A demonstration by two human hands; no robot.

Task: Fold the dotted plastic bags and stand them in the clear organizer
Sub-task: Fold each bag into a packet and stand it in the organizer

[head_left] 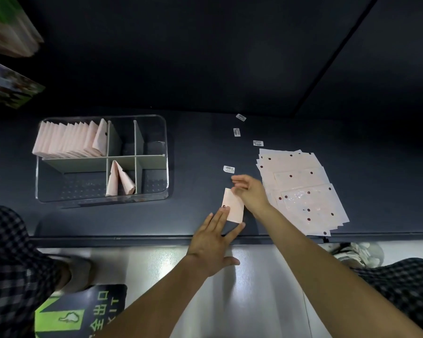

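- A half-folded bag lies on the dark table near the front edge, between the organizer on the left and the stack of flat bags on the right.
- The left hand lies flat, fingers straight, its fingertips pressing the bag's near left corner to pin it.
- The right hand is at the bag's far edge, fingers loosely bent; it looks to be pinching or lifting that edge, but I cannot tell for certain whether it has a real hold.
- The bag looks thin, light and slick, so I'd guess it slides on the table and springs back open unless a crease is pressed hard. It seems soft, not fragile.
- Best hold, to my eye: pin one corner flat, take the opposite edge between thumb and finger, then run a finger along the fold.
- Once folded it is stiffer and can stand leaning on its neighbours.
- Counts: one bag in hand.
- The stack holds many fanned sheets; I cannot count them exactly.
- The organizer has six compartments: the far-left one is packed with a row of folded bags, more than ten; the near-middle one holds two, leaning together; the other four look bare.
- Four small white labels lie scattered on the table beyond the hands.
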